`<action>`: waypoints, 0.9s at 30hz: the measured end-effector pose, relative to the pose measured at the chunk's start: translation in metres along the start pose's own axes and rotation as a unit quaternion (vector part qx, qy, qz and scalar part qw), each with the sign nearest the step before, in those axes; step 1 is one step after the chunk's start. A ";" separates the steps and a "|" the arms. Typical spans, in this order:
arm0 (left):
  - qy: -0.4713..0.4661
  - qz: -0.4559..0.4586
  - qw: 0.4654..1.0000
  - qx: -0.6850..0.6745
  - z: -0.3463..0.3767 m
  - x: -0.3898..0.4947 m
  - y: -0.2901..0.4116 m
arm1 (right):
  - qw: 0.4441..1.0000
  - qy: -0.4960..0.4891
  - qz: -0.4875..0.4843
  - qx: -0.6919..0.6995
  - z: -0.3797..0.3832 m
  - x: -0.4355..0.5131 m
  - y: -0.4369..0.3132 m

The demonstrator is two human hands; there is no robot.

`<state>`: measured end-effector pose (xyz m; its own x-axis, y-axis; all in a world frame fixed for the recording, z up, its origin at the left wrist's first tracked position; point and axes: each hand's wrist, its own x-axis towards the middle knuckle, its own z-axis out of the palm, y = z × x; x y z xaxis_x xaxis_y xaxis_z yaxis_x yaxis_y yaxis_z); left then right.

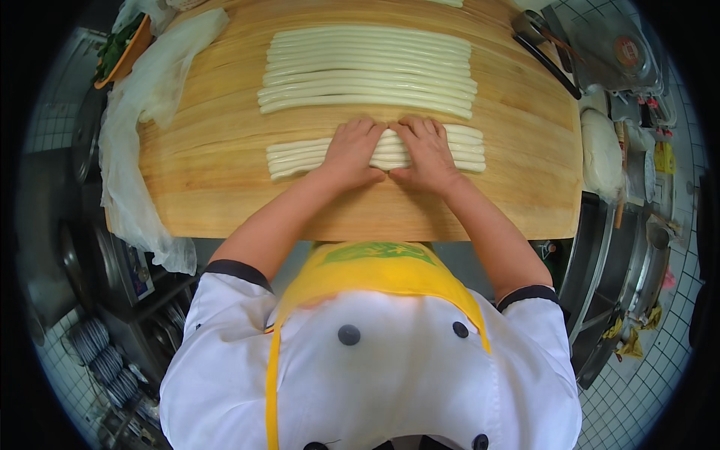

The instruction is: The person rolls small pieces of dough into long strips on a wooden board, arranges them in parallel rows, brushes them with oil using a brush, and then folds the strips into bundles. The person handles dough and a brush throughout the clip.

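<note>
A small row of white dough strips (292,156) lies side by side on a wooden board (214,202), close to its front edge. My left hand (353,149) rests across the middle of these strips, fingers over the far side and thumb at the near side. Beside it, my right hand (426,151) spans the same strips in the same way, with the two thumbs close together. Both hands appear to grip the row from its far and near edges. Beyond them, a larger row of glossy dough strips (368,70) lies parallel, apart from the hands.
Clear plastic sheeting (135,152) drapes over the board's left side, near an orange basket of greens (130,50). At the back right lie a black-handled utensil (545,64) and a transparent container (613,53). A wrapped pale mass (601,152) sits beyond the right edge.
</note>
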<state>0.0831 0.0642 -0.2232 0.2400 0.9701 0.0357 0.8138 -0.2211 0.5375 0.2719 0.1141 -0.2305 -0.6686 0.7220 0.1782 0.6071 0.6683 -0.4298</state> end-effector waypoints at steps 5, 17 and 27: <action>0.004 0.036 0.999 -0.016 0.012 0.011 0.011 | 0.996 -0.064 0.000 0.057 -0.013 -0.008 0.013; 0.019 0.046 0.999 -0.006 0.039 0.040 0.046 | 0.997 -0.068 0.043 -0.018 -0.043 -0.032 0.049; -0.013 0.054 0.998 -0.010 0.060 0.062 0.072 | 0.997 -0.060 0.035 -0.016 -0.059 -0.051 0.084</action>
<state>0.1882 0.1024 -0.2333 0.3389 0.9380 0.0720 0.7722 -0.3211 0.5483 0.3822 0.1438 -0.2228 -0.6689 0.7422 0.0413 0.6667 0.6236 -0.4081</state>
